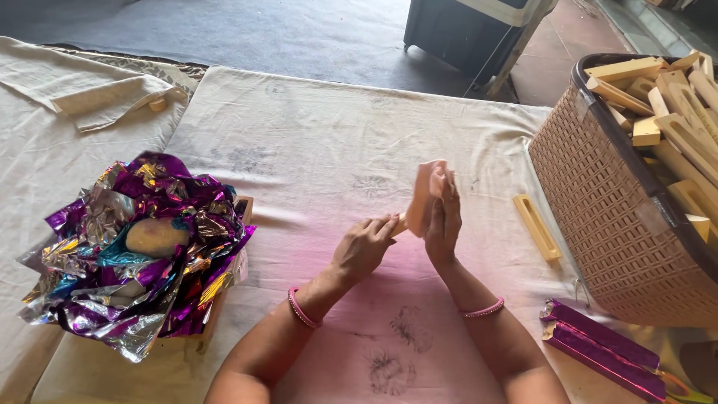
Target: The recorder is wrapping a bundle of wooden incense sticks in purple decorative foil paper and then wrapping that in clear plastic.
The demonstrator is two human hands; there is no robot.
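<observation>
Cream cloth (314,150); blurred block (422,196) between both hands

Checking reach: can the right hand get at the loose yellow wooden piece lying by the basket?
Probably yes: the yellow wooden piece lies on bare cloth just beside the right hand, nothing between, though that hand now holds a tan block.

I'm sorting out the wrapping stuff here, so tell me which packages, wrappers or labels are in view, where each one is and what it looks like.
Foil wrapper pile: left on the cloth, crumpled purple and silver sheets heaped on a wooden tray.
Wrapped sticks: bottom right below the basket, two long purple foil bars lying side by side.
Woven basket: right edge, tan plastic, full of pale wooden pieces.
Pale block: centre, held between left hand and right hand, unwrapped.
No labels, signs or screens show.
</observation>
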